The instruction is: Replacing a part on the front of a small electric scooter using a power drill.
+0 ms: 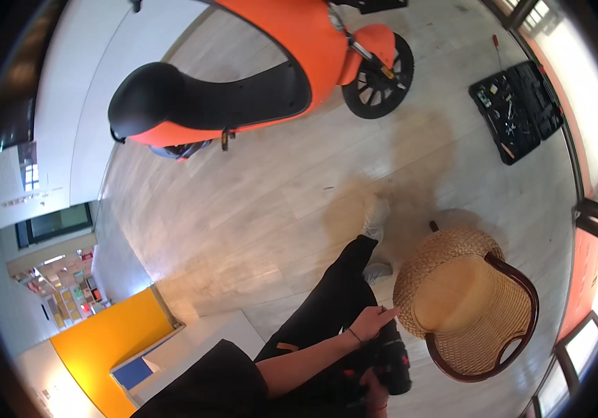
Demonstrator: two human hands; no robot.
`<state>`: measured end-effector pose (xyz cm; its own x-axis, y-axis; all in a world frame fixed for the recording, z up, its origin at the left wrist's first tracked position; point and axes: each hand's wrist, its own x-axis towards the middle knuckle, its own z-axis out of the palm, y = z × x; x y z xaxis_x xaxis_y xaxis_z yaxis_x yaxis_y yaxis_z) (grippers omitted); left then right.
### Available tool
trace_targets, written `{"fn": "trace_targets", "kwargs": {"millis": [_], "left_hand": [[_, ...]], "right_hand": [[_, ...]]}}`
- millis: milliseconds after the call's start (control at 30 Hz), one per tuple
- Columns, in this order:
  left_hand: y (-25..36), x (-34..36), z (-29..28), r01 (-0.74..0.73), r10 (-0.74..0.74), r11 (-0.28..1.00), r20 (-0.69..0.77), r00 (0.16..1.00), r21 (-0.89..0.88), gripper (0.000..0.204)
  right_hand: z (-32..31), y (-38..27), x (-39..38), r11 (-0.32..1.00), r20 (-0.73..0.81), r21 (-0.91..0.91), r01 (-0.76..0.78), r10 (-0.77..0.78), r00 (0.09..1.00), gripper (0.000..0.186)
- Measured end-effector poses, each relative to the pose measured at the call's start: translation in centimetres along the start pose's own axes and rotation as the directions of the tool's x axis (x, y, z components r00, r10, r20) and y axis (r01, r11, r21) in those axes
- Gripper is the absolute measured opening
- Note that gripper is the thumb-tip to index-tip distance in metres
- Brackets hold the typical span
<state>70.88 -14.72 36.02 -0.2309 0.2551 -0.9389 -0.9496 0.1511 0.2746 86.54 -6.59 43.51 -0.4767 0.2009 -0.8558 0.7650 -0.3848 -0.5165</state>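
Observation:
My right hand [375, 392] is low in the view and closed around a black power tool with red accents [394, 359], apparently a cordless drill; blur and the dark clothing hide part of its shape. Just above the tool is my left hand [374, 323], a dark band at its wrist. Its index finger stretches out toward the right, and the other fingers are partly hidden. Whether it touches the tool I cannot tell. To the right of both hands stands a woven rattan chair [480, 299] with a dark curved wooden rim.
An orange scooter [323, 63] with a black seat stands across the upper part. At the upper right, an open black tool case [515, 111] lies on the floor, a red-handled screwdriver [496, 43] beside it. Lower left are a yellow panel [114, 338] and white furniture [205, 338].

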Motion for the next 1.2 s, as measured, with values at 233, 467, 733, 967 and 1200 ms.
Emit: {"fn": "trace_targets", "kwargs": {"millis": [233, 467, 733, 967, 1200], "left_hand": [[-3.0, -2.9, -8.4, 0.122, -0.095, 0.955, 0.111, 0.989, -0.269, 0.030], [-1.8, -3.4, -14.1, 0.197, -0.069, 0.852, 0.270, 0.961, -0.484, 0.031], [-3.0, 1.0, -15.2, 0.140, -0.115, 0.961, 0.118, 0.986, -0.238, 0.029], [-2.1, 5.8, -20.9, 0.342, -0.219, 0.853, 0.325, 0.920, -0.393, 0.033], [-3.5, 12.7, -27.0, 0.507, -0.398, 0.800, 0.348, 0.849, -0.323, 0.031]], "right_hand": [[2.3, -2.2, 3.1, 0.478, 0.459, -0.645, 0.597, -0.382, 0.802, 0.037], [6.7, 2.3, 4.2, 0.775, 0.314, -0.471, 0.421, -0.298, 0.901, 0.040], [8.8, 1.3, 5.3, 0.416, 0.342, -0.793, 0.445, -0.300, 0.890, 0.040], [14.6, 1.6, 8.0, 0.446, 0.204, -0.852, 0.273, -0.198, 0.959, 0.041], [21.1, 4.4, 12.4, 0.654, -0.024, -0.756, 0.034, -0.080, 0.997, 0.046]]}}
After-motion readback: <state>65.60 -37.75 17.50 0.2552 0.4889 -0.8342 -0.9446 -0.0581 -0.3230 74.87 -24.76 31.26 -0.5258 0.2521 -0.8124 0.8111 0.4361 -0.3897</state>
